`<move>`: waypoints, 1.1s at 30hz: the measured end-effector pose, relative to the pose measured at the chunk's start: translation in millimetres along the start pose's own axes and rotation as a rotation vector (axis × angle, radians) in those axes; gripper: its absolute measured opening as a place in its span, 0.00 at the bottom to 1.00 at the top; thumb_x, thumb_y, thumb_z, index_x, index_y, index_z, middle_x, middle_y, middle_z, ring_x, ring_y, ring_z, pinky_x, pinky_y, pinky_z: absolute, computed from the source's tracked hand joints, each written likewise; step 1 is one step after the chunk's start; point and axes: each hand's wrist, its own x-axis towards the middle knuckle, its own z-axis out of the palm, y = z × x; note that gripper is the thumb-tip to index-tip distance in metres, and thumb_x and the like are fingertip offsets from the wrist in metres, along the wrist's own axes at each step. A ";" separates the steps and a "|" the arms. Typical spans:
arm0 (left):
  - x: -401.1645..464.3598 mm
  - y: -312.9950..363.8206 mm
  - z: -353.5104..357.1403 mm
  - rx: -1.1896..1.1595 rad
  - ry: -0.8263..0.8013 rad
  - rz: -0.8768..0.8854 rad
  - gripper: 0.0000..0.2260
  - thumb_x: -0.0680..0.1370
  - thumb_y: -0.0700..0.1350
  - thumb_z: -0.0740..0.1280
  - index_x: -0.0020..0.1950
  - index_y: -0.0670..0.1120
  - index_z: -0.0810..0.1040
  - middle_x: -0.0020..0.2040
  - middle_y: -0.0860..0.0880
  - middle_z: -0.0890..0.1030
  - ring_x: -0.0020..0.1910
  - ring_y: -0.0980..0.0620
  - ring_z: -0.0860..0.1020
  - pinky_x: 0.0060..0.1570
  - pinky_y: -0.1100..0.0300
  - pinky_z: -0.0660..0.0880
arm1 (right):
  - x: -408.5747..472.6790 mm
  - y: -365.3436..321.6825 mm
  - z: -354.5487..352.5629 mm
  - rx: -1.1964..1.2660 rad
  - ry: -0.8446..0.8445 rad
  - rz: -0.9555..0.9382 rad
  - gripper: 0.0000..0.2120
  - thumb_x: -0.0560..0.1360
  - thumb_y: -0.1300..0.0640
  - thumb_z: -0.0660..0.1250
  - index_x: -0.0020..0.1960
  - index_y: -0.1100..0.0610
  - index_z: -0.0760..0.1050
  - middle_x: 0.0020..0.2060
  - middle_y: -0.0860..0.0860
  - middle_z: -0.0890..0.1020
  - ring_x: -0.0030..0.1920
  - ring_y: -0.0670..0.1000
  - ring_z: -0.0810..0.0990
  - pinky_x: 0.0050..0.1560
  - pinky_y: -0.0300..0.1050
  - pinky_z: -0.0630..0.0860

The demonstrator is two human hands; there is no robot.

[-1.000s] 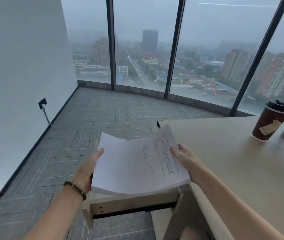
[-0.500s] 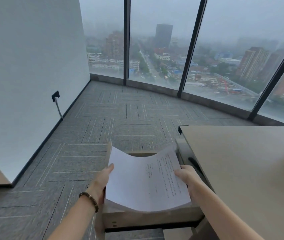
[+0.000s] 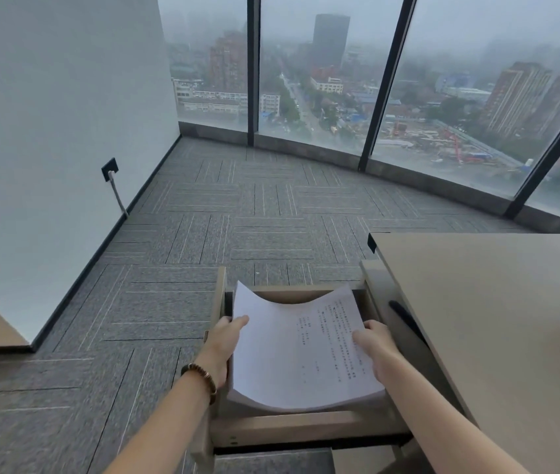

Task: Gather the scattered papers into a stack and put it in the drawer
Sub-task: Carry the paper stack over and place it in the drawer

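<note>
Grey carpet below, the sagging white paper stack sits over the open pale wooden drawer, left hand and right hand gripping its edges.

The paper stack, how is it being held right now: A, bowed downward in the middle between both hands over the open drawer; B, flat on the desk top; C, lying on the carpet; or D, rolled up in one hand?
A: the paper stack sags in the middle, left hand and right hand gripping its side edges above the open drawer.

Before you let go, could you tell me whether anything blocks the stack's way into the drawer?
Nothing visible does: the stack, held by the left hand and right hand, bows over the open drawer; what lies beneath is hidden.
</note>
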 end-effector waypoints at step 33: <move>62.0 -40.8 33.3 0.417 0.123 -0.110 0.43 0.77 0.48 0.67 0.80 0.40 0.40 0.80 0.42 0.54 0.79 0.43 0.54 0.76 0.48 0.55 | 47.0 33.4 22.9 -0.119 0.084 0.008 0.18 0.79 0.56 0.65 0.67 0.60 0.71 0.61 0.57 0.79 0.56 0.57 0.80 0.47 0.49 0.79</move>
